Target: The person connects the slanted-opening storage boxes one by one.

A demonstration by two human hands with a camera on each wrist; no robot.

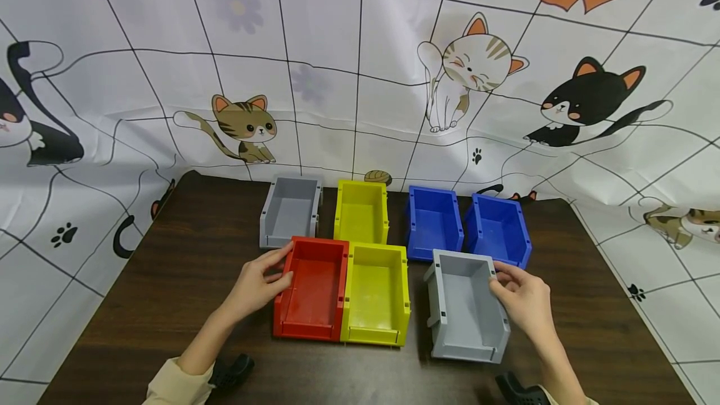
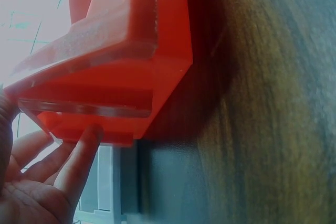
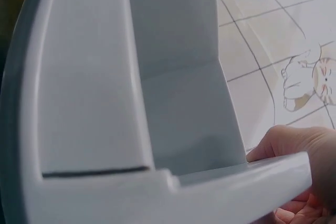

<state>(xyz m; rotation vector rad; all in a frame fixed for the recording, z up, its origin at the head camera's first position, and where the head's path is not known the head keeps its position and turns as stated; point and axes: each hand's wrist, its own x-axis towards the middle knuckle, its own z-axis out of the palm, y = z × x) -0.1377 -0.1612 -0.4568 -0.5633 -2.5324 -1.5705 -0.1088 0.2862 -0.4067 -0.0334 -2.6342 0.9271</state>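
My left hand (image 1: 254, 285) grips the left side of a red plastic storage bin (image 1: 315, 286) near its back corner. In the left wrist view the fingers (image 2: 81, 158) reach under the bin's ledge, with the thumb at its rim. A yellow bin (image 1: 375, 286) stands right against the red one, on its right. On the other side, my right hand (image 1: 527, 302) pinches the right rim of a grey bin (image 1: 468, 305), which sits slightly turned. Up close in the right wrist view, the grey bin's wall (image 3: 89, 87) hides part of that hand.
Behind these, a back row holds a grey bin (image 1: 290, 211), a yellow bin (image 1: 361, 212) and two blue bins (image 1: 434, 224). The dark wooden table (image 1: 185, 274) ends at a white cat-print curtain (image 1: 326, 80). A gap separates the front yellow and grey bins.
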